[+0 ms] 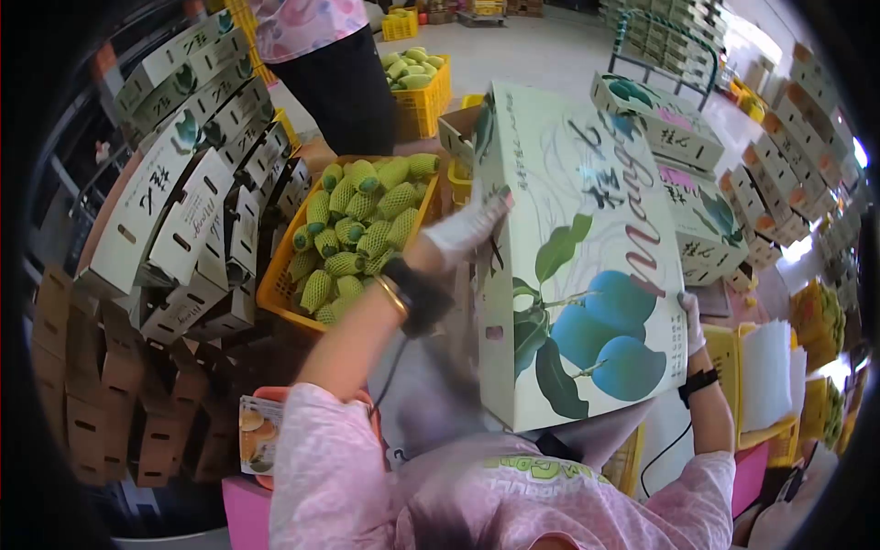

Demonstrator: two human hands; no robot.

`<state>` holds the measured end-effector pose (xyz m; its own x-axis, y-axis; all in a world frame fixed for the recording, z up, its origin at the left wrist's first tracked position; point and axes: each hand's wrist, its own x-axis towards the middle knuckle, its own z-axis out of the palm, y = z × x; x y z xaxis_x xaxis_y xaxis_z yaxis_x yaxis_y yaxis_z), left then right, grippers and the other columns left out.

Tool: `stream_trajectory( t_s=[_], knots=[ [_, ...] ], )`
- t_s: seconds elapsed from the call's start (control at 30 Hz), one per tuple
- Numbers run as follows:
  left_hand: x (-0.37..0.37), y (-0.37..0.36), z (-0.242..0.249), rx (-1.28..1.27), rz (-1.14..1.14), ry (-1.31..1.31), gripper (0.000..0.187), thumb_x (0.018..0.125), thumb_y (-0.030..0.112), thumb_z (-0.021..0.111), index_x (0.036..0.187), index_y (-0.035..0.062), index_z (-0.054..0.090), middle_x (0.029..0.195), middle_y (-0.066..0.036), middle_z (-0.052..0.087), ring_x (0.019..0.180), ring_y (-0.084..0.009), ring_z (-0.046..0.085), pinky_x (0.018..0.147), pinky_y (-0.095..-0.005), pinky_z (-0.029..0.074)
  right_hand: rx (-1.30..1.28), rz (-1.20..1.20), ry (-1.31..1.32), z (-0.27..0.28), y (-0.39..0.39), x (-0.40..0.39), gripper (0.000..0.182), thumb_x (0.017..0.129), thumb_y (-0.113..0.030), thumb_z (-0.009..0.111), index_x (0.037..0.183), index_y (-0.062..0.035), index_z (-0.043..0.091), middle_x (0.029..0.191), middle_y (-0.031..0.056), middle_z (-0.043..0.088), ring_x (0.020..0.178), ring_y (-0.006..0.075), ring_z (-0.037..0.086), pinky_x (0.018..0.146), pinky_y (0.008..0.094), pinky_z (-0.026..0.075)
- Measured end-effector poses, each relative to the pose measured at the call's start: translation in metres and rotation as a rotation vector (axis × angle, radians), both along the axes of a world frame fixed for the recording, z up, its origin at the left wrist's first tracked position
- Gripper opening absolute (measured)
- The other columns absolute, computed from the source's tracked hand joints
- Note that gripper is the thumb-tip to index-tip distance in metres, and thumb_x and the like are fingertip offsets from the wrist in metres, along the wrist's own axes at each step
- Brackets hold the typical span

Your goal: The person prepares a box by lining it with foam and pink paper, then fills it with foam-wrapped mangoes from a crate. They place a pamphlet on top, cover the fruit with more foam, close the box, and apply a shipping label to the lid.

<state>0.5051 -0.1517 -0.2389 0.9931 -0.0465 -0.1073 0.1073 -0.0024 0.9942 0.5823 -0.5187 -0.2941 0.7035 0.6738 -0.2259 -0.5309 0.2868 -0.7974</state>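
A large pale mango carton (587,247) printed with leaves and blue mangoes fills the space in front of my chest, tilted, its printed face toward me. My left hand (467,229), in a white glove with bare fingertips, presses against the carton's left side. On the opposite side, my right hand (692,321), also gloved, grips the edge; part of its fingers is hidden behind the carton. Left of my left hand stands a yellow crate (275,266) full of mangoes (353,215) in green foam nets.
Flattened or nested cartons (174,192) are stacked at the left, with brown boxes (110,385) below. More mango cartons (678,128) stand at the right. A person (321,73) stands beyond the crate. White foam sheets (765,376) lie in a yellow basket at the right.
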Motion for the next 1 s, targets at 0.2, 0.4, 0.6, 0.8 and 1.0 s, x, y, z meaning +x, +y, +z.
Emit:
stream_trajectory(
  t_s=[0.2,0.4,0.6,0.8,1.0],
  knots=[
    [0.05,0.017,-0.159,-0.338,0.218,-0.11,0.085,0.078,0.063,0.053,0.136,0.0065,0.029,0.141,-0.014,0.021,0.128,-0.0231,0.026,0.105,-0.0346,0.024,-0.064,0.037,0.199,-0.066,-0.002,0.044,0.064,0.077,-0.036,0.057,0.126,0.0024,0.042,0.114,0.0153,0.056,0.096,0.0247,0.058,0.082,0.0339,0.05],
    [0.068,0.04,-0.192,-0.283,0.411,0.004,0.066,0.085,0.06,0.042,0.124,0.0065,0.045,0.117,-0.008,0.052,0.109,-0.0189,0.046,0.094,-0.0318,0.036,-0.281,-0.175,0.224,-0.076,0.044,0.049,0.045,0.083,-0.038,0.051,0.107,0.0003,0.056,0.09,0.014,0.065,0.072,0.0242,0.064,0.066,0.0338,0.055],
    [0.079,0.05,-0.231,-0.228,0.313,-0.024,0.053,0.086,0.054,0.046,0.12,0.0129,0.047,0.112,-0.004,0.053,0.105,-0.0183,0.047,0.088,-0.0348,0.04,-0.277,-0.111,0.288,-0.077,0.049,0.046,0.049,0.083,-0.038,0.051,0.111,0.0015,0.054,0.095,0.0155,0.065,0.074,0.0241,0.065,0.07,0.0347,0.056],
    [0.017,0.037,-0.193,-0.285,0.231,0.319,0.042,0.08,0.047,0.057,0.112,0.021,0.049,0.103,-0.005,0.052,0.095,-0.0182,0.051,0.071,-0.0352,0.049,-0.254,-0.019,0.267,-0.079,0.042,0.032,0.049,0.084,-0.038,0.055,0.118,-0.0032,0.053,0.105,0.0088,0.063,0.089,0.0198,0.062,0.079,0.0311,0.05],
    [-0.047,0.01,-0.172,-0.473,0.3,0.379,0.026,0.076,0.029,0.063,0.095,0.0149,0.054,0.089,0.001,0.056,0.084,-0.0122,0.054,0.076,-0.031,0.047,-0.334,0.003,0.275,-0.067,0.045,0.019,0.049,0.082,-0.041,0.058,0.115,-0.0037,0.055,0.101,0.0085,0.064,0.085,0.0168,0.064,0.074,0.0271,0.052]
  ],
)
